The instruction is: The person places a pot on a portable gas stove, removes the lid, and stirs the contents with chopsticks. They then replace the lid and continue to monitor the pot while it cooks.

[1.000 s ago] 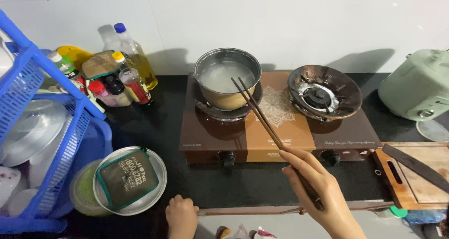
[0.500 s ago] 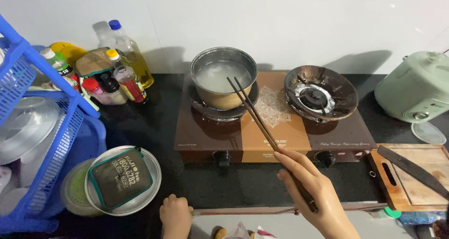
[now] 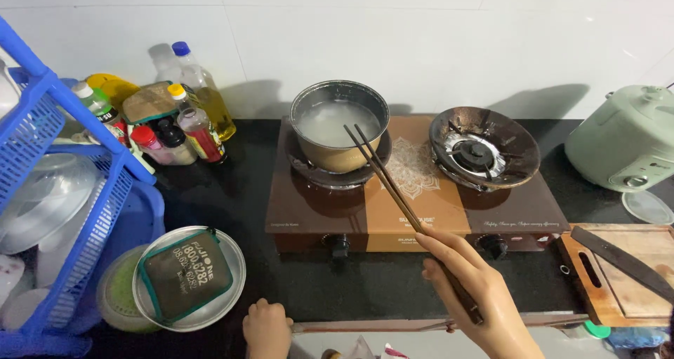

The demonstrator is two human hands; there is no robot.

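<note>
Chopsticks [image 3: 393, 190] sit pinched in the fingers of my right hand [image 3: 477, 296], held near their back ends, with the long shafts slanting up over the gas stove [image 3: 414, 204] so that the tips hang at the near rim of the saucepan [image 3: 339, 124]. That pan stands on the left burner and holds a pale, cloudy liquid. My left hand [image 3: 267, 327] rests curled on the front edge of the bench [image 3: 232, 190], with nothing in it that I can see.

Gripping so far back leaves me little control at the tips, I think; a small twitch could knock the rim and slop liquid onto the burner, or shift the pan on its support. If the sticks cross or slip between my fingers, one may drop into the pot or onto the stove top. My forearm passes over the control knobs [image 3: 340, 245], so a careless reach could nudge one. I cannot tell whether a flame is lit, so steam or heat at my knuckles is a risk too.
</note>
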